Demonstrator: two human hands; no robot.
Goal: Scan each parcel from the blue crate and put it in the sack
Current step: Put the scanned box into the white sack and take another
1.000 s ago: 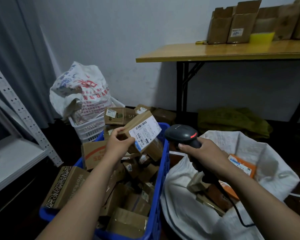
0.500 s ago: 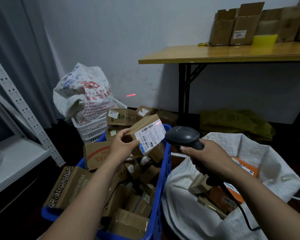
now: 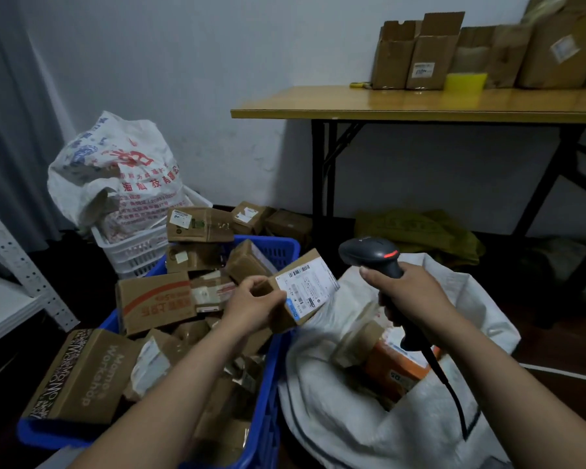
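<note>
A blue crate (image 3: 268, 384) heaped with cardboard boxes sits beside an open white sack (image 3: 335, 431) holding several boxes, one of them an orange box (image 3: 396, 370). Above the crate's right rim, the left hand (image 3: 251, 302) grips a small brown parcel (image 3: 305, 286), fingers curled round its near end, its white barcode label facing up. The right hand (image 3: 410, 296) has its fingers wrapped tight round the handle of a black scanner (image 3: 369, 253), a red light glowing on its head, and the cord (image 3: 454, 394) trails down over the sack. Beyond, a white basket (image 3: 132, 248) carries a printed bag (image 3: 122, 170). Opened cartons (image 3: 420, 52) line a wooden worktop (image 3: 386, 103) against the wall.
</note>
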